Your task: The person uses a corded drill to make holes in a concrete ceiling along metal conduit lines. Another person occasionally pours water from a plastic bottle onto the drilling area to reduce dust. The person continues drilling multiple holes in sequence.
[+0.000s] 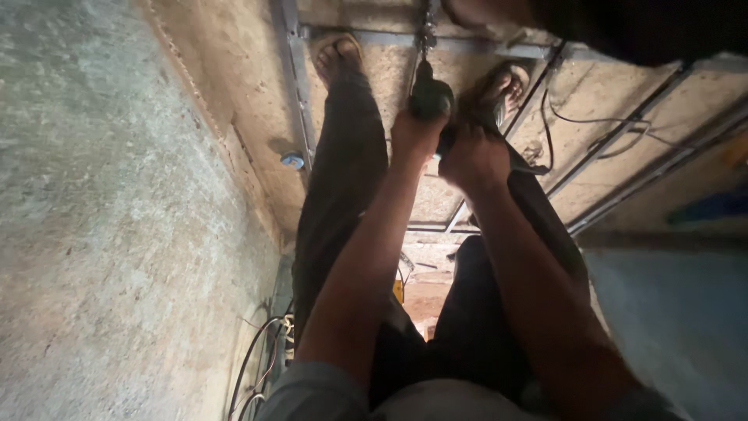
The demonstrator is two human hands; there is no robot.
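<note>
Left hand [417, 132] and right hand [474, 160] both clenched on dark power drill [431, 97], bit down at metal rail [467, 45] (judged heavy, rigid; body grip steadies it)

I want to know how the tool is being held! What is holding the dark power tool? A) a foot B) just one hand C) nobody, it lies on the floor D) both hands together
D: the left hand and the right hand both wrap around the dark power tool, whose tip points down at the metal rail between the two sandalled feet.
</note>
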